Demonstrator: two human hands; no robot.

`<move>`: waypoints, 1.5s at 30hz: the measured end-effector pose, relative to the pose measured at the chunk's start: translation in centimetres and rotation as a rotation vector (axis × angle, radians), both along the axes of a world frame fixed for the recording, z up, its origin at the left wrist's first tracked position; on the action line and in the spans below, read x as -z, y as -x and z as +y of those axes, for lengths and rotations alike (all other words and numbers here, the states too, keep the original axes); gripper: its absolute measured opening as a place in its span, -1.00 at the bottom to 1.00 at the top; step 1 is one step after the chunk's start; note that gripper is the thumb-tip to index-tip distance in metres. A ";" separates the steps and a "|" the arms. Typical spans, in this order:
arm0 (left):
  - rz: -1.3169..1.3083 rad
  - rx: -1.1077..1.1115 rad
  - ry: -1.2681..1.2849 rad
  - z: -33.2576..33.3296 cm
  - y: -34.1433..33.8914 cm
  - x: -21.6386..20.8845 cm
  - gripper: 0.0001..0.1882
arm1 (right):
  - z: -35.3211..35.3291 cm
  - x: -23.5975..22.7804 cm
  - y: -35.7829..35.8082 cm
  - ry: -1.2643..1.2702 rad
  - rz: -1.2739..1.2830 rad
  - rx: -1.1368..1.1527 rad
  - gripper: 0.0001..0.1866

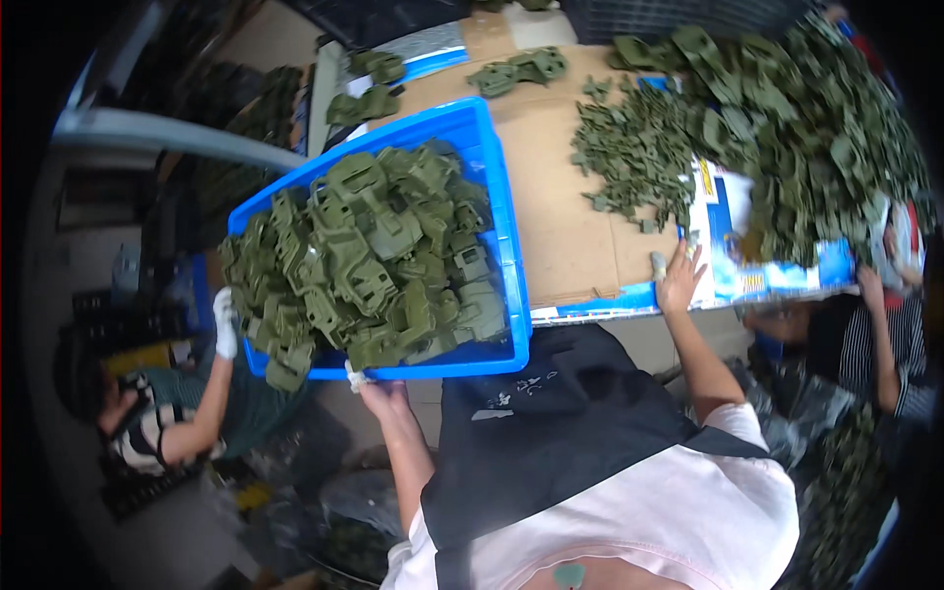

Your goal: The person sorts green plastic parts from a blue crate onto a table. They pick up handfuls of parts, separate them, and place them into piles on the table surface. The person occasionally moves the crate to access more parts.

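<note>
Left hand [379, 391] grip on blue crate [497, 211] near rim, right hand [678, 280] spread flat at table [570, 246] edge.

Work table [570, 246], cardboard-covered.
Your left hand [383, 393] grips the blue crate [492, 197] at its near rim; beyond your right hand [678, 280] lie heaped green plastic parts [787, 128].

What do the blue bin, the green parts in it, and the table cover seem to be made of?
Blue bin: likely rigid moulded plastic, smooth, with even colour and thin straight walls.
Green parts: probably moulded plastic, matte olive, with identical shapes and slots.
Table cover: looks like cardboard, dull brown with a fold line.
</note>
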State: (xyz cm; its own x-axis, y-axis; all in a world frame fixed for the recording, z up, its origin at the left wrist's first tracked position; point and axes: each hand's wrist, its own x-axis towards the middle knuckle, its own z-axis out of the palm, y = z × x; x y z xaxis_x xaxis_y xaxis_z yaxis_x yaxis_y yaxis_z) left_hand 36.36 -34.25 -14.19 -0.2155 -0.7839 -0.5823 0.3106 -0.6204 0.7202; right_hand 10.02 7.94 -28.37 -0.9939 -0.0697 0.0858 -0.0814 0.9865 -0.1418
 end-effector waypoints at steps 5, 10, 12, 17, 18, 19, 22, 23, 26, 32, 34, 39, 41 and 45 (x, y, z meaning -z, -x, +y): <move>-0.189 -0.048 0.089 -0.8 -1.0 2.6 -0.67 | -0.3 -1.3 0.9 -0.062 -0.126 0.020 -0.22; -0.372 0.003 0.127 -2.4 -4.0 5.3 -0.82 | 0.6 1.8 0.9 0.079 -0.052 0.007 -0.25; -0.346 0.000 0.123 -0.8 -1.9 3.4 -0.69 | 3.1 4.1 1.7 0.556 0.093 -0.001 -0.31; -0.359 -0.070 0.239 -0.8 -3.6 2.2 -0.19 | -0.8 -3.8 -1.4 1.009 0.122 -0.102 -0.39; -0.411 -0.141 0.386 -0.1 -2.3 0.4 -0.19 | -1.4 -4.4 -1.7 1.046 0.070 -0.194 -0.41; -0.482 -0.224 0.532 0.7 -1.6 -1.7 -0.18 | -2.9 -6.2 -1.6 0.999 -0.052 -0.294 -0.47; -0.663 -0.072 1.230 0.5 2.2 -6.9 -0.44 | -9.8 -11.6 -0.8 1.114 -0.272 -0.485 -0.54; -0.698 0.073 1.415 -0.2 3.1 -8.1 -0.48 | -12.5 -13.5 -0.9 0.978 -0.242 -0.580 -0.58; -1.008 0.399 1.567 -0.5 7.7 -11.6 -0.30 | -20.8 -19.8 -2.4 0.825 -0.215 -0.935 -0.60; -0.984 0.342 1.237 -2.5 8.0 -11.2 -0.18 | -35.3 -26.5 -3.3 0.565 -0.435 -1.075 -0.11; -1.001 0.430 1.253 -2.2 7.3 -10.3 -0.20 | -37.9 -26.3 -4.9 0.417 -0.637 -1.039 0.00; -0.781 0.353 1.260 -2.3 6.6 -10.1 -0.27 | -38.5 -25.0 -4.7 0.548 -0.601 -1.055 -0.04; -0.662 0.289 1.279 -2.7 6.1 -10.2 -0.38 | -38.1 -24.9 -4.2 0.625 -0.607 -1.064 -0.10; -0.591 0.252 1.298 -4.0 4.0 -10.1 -0.46 | -38.3 -24.9 -4.8 0.641 -0.581 -1.039 -0.11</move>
